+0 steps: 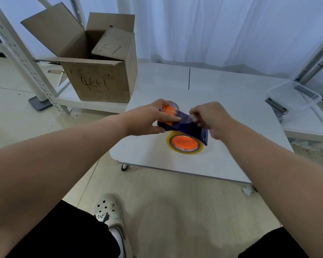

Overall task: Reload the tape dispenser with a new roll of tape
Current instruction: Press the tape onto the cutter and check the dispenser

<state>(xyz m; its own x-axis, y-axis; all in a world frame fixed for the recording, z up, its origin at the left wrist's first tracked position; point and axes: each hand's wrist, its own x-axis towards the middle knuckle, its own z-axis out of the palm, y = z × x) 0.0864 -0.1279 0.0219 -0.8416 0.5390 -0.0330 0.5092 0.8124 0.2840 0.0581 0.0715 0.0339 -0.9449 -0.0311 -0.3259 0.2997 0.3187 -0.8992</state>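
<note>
I hold a dark blue tape dispenser (pixel 186 130) with an orange part (pixel 167 113) above the low white table (pixel 231 112). My left hand (pixel 145 119) grips its left end, thumb underneath, fingers across the orange part. My right hand (pixel 210 118) pinches a strip of clear tape (pixel 185 116) at the dispenser's top. Under the dispenser, a roll of yellowish clear tape with an orange core (pixel 184 143) lies flat on the table. Another clear roll (pixel 173 104) peeks out behind my left hand, mostly hidden.
An open cardboard box (pixel 93 71) stands on a low shelf at the back left. A clear plastic tub (pixel 295 94) sits at the right on a metal rack. White curtains hang behind. My shoe (pixel 108 211) rests on the floor before the table.
</note>
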